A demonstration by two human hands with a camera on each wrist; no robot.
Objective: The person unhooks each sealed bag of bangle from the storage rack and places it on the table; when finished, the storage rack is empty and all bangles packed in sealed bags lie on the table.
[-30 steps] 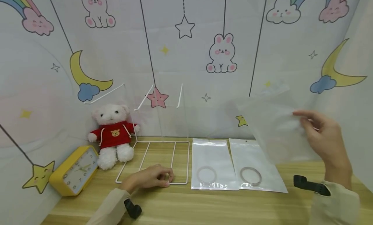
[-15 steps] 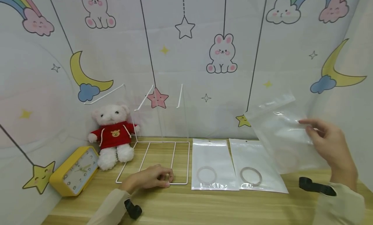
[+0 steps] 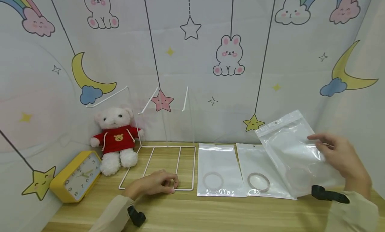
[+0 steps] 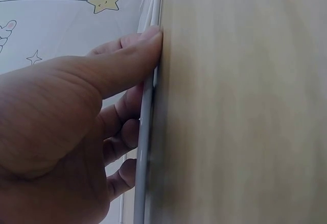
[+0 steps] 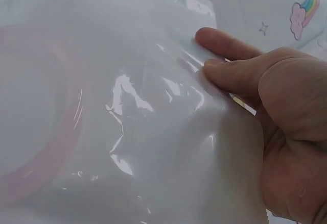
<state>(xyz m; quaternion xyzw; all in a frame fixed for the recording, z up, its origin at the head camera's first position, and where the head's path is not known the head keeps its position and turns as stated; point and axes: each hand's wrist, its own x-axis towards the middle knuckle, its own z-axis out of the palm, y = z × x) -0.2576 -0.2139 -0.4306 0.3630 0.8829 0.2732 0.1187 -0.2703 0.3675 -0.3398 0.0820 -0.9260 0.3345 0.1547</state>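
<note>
In the head view my right hand (image 3: 343,155) pinches the right edge of a clear plastic zip bag (image 3: 288,138) between thumb and forefinger. A pale pink ring (image 5: 66,127) shows inside that bag in the right wrist view. The held bag tilts, its lower left part overlapping a second bag (image 3: 251,162) with a ring (image 3: 258,182) in it. Left of that lies another bag (image 3: 218,162) with a ring (image 3: 213,181). My left hand (image 3: 156,182) grips the front bar of a white wire rack (image 3: 193,165); thumb and fingers meet round the bar (image 4: 145,127) in the left wrist view.
White hooks (image 3: 148,101) stick out from the rack's upper part. Behind the rack's left side sits a white teddy bear (image 3: 118,138) in a red hoodie, with a yellow alarm clock (image 3: 76,177) beside it. A printed cloth (image 3: 198,58) hangs behind the wooden table (image 3: 180,213).
My right hand has lowered the pinched bag toward the table and slightly right, and the bag's front has turned more into view. The left hand stays on the rack's bar.
</note>
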